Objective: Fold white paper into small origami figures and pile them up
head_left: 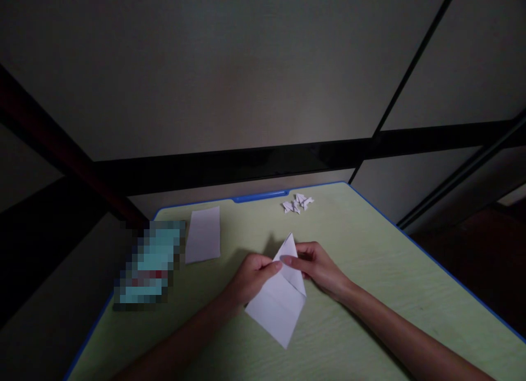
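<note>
A white sheet of paper (276,307) is held tilted over the table, its upper part folded into a point and its lower corner toward me. My left hand (253,277) pinches its left edge, thumb on top and fingers behind. On the right side, my right hand (318,266) grips the folded flap near the point, the thumb lying on the front face. Fingers of both hands are partly hidden behind the paper. Beyond the hands, several small folded white paper pieces (296,204) sit together near the table's far edge.
The light green table (370,271) has a blue rim and a blue strip (261,196) at its far edge. A stack or sheet of white paper (204,234) lies at the left. Beside it is a pixelated flat object (150,266). A panelled wall (230,85) rises behind the table.
</note>
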Demonstrator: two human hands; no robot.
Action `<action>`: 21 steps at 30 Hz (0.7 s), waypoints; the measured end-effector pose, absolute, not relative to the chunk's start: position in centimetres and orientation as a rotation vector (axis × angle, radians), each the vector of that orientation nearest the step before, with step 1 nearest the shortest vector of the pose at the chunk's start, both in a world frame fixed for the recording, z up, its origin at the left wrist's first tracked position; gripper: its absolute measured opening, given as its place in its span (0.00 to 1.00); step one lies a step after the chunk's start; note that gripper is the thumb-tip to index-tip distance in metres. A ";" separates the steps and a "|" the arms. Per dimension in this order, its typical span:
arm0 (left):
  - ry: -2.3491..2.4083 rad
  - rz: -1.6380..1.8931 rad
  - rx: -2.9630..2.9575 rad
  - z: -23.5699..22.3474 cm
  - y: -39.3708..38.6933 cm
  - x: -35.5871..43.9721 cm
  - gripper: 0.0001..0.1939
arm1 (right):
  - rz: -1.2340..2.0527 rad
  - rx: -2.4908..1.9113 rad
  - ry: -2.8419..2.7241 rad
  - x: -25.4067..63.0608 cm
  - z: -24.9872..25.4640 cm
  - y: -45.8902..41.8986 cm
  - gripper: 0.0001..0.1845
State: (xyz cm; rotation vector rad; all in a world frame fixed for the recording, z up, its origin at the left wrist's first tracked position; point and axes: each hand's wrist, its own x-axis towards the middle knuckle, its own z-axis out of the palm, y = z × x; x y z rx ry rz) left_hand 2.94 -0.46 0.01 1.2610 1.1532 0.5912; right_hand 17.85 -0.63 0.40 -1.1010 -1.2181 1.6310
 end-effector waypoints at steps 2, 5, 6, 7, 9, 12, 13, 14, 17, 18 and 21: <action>1.146 0.624 1.214 0.0 -0.3 2.8 0.18 | 1.653 -1.105 -1.261 18.0 0.4 -0.6 0.13; 1.139 0.690 1.141 0.1 -0.2 2.7 0.18 | 1.692 -1.105 -1.313 18.4 0.5 -0.5 0.13; 1.139 0.710 1.114 0.1 -0.1 2.6 0.18 | 1.705 -1.107 -1.341 18.6 0.5 -0.4 0.13; 1.137 0.727 1.089 0.2 -0.1 2.6 0.18 | 1.714 -1.111 -1.369 18.7 0.5 -0.4 0.13; 1.132 0.756 1.054 0.2 0.0 2.6 0.18 | 1.718 -1.130 -1.403 19.0 0.4 -0.3 0.14; 1.126 0.781 1.044 0.3 0.1 2.5 0.17 | 1.709 -1.157 -1.379 19.2 0.2 -0.2 0.15; 1.126 0.782 1.047 0.3 0.1 2.5 0.17 | 1.709 -1.162 -1.365 19.2 0.2 -0.2 0.15; 1.126 0.779 1.050 0.3 0.1 2.5 0.17 | 1.712 -1.164 -1.353 19.2 0.1 -0.2 0.15; 1.126 0.769 1.051 0.4 0.1 2.5 0.17 | 1.731 -1.149 -1.330 19.2 -0.1 -0.1 0.16; 1.124 0.775 1.047 0.5 0.1 2.6 0.17 | 1.736 -1.137 -1.327 19.2 -0.1 -0.1 0.16; 1.115 0.804 1.019 0.6 0.1 2.6 0.16 | 1.748 -1.110 -1.327 19.3 -0.2 0.0 0.16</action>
